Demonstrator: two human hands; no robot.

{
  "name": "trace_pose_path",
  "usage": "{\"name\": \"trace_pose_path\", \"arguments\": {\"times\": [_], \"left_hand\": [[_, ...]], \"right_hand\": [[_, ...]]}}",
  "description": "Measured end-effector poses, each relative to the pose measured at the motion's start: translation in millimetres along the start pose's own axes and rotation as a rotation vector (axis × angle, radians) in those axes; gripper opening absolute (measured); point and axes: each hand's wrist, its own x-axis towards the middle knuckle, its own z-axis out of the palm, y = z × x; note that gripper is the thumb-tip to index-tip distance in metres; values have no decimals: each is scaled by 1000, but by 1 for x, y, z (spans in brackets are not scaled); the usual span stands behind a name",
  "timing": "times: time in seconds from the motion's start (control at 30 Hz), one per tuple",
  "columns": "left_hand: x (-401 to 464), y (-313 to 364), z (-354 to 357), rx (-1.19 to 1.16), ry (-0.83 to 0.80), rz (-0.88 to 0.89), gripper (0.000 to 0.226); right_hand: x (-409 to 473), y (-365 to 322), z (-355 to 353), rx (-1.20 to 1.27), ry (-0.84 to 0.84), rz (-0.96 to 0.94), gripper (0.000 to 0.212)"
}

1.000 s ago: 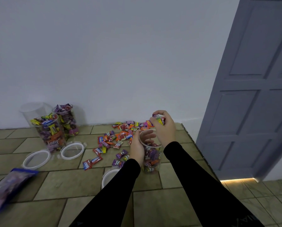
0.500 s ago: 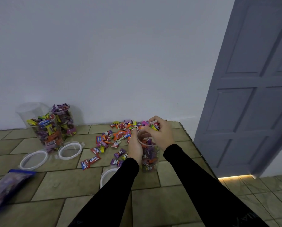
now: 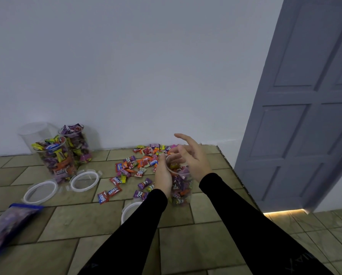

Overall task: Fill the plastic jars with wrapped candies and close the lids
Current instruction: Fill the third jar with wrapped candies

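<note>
A clear plastic jar (image 3: 181, 190) stands on the tiled floor, partly filled with wrapped candies. My left hand (image 3: 163, 176) grips its left side near the rim. Above the jar's mouth my right hand (image 3: 193, 155) hovers with fingers spread and nothing in it. Loose wrapped candies (image 3: 141, 165) lie scattered on the floor to the left and behind the jar. A white-rimmed lid (image 3: 129, 212) lies just left of my left forearm, partly hidden by it.
Two full jars (image 3: 56, 157) (image 3: 76, 143) and an empty one (image 3: 34, 132) stand by the wall at the left. Two lids (image 3: 41, 191) (image 3: 84, 180) lie before them. A blue candy bag (image 3: 7, 225) lies at the lower left. A grey door (image 3: 305, 116) is to the right.
My right hand held candies over the jar, lowered to its mouth, and has now opened with nothing in it. The left hand stays on the jar.
</note>
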Motion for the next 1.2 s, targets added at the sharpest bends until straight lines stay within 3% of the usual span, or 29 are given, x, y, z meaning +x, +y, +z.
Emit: {"name": "trace_pose_path", "arguments": {"times": [0.17, 0.3, 0.4, 0.53, 0.67, 0.8, 0.9, 1.2], "left_hand": [[0, 4, -7, -27, -98, -96, 64], [-3, 9, -20, 139, -100, -66, 62], [-1, 12, -32, 330, 28, 11, 47], [16, 2, -52, 567, 58, 75, 24], [37, -5, -66, 865, 84, 130, 13], [56, -2, -71, 1216, 105, 150, 25], [69, -2, -70, 1346, 89, 129, 36], [141, -9, -74, 1533, 183, 106, 56]], "right_hand": [[6, 0, -10, 52, 236, -62, 25], [16, 22, -20, 60, 395, 70, 29], [21, 52, -24, 1, 326, 218, 21], [26, 84, -28, -71, 170, 330, 11], [34, 106, -25, -218, 67, 419, 23], [51, 127, -20, -330, -71, 409, 5], [68, 128, -14, -542, -150, 341, 8], [118, 167, 0, -995, -115, 263, 38]]}}
